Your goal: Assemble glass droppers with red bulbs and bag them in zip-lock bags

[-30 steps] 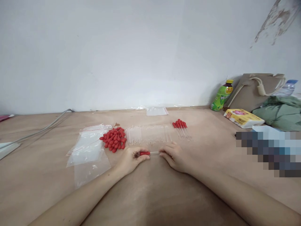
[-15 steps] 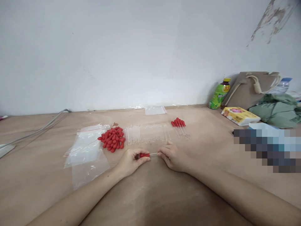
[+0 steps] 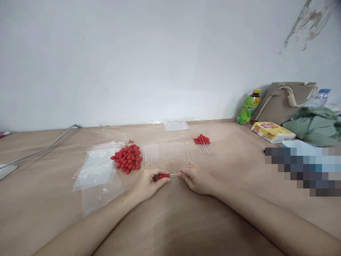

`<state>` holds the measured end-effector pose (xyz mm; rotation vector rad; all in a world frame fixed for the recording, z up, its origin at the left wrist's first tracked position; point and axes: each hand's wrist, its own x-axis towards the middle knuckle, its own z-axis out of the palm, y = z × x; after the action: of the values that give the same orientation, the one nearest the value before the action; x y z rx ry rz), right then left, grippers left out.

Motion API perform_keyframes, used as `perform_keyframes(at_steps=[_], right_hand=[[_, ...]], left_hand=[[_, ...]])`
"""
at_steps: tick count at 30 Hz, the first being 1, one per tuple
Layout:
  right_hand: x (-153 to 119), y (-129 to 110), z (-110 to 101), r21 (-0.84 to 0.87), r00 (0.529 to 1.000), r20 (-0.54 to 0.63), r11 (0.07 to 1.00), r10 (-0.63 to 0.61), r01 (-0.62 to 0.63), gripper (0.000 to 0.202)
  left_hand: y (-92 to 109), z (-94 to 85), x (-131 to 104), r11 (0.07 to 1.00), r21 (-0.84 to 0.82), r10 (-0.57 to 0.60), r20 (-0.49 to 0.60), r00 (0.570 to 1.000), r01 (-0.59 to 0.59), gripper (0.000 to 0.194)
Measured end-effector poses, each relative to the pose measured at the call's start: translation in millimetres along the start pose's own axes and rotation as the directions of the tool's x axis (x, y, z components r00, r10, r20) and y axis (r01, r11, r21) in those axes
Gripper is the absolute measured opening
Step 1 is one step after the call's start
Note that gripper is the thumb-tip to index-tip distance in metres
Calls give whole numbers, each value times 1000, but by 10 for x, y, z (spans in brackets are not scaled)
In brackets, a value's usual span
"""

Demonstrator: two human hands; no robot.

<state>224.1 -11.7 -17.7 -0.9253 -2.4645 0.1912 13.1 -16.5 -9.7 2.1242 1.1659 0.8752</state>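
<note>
Between thumb and fingers, my left hand [image 3: 150,183] holds a red rubber bulb [image 3: 163,175]. A clear glass tube [image 3: 173,175] runs from the bulb's open end to the pinched fingertips of my right hand [image 3: 193,177], which hide its far end. Behind my left hand lies a pile of red bulbs [image 3: 128,159]. A row of clear tubes [image 3: 170,152] lies beyond both hands. To the right of that row, several droppers with red bulbs [image 3: 203,141] lie side by side.
Clear plastic bags [image 3: 98,170] lie at the left, and a small one [image 3: 176,125] is near the wall. A grey cable [image 3: 57,137] crosses the far left. At the right stand a green bottle [image 3: 248,108], a yellow tissue pack [image 3: 273,132], a bag [image 3: 279,103] and green cloth [image 3: 311,124].
My right hand's fingertips have shifted very slightly left along the tube, toward the red bulb. My left hand keeps its hold almost unmoved.
</note>
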Motion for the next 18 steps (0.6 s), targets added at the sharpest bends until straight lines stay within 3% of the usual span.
perform_keyframes(at_steps=[9, 11, 13, 15, 18], right_hand=[[-35, 10, -178, -248, 998, -30, 967, -62, 52, 23], [-58, 77, -203, -195, 998, -70, 981, 0, -14, 23], [-77, 191, -242, -87, 977, -150, 983, 151, -165, 23], [-83, 332, -301, 32, 905, -220, 930, 365, -367, 23], [-52, 528, -413, 75, 708, -268, 747, 653, -660, 27]], left_hand=[[-25, -19, -10, 999, 16, -44, 26, 999, 43, 30], [-63, -19, -6, 999, -35, -41, -5, 999, 41, 42], [-97, -16, 3, 994, -104, -41, -16, 999, 39, 48], [-108, -15, 12, 992, -118, -40, 1, 999, 39, 44], [-74, -25, 17, 998, -61, -26, 32, 999, 28, 35]])
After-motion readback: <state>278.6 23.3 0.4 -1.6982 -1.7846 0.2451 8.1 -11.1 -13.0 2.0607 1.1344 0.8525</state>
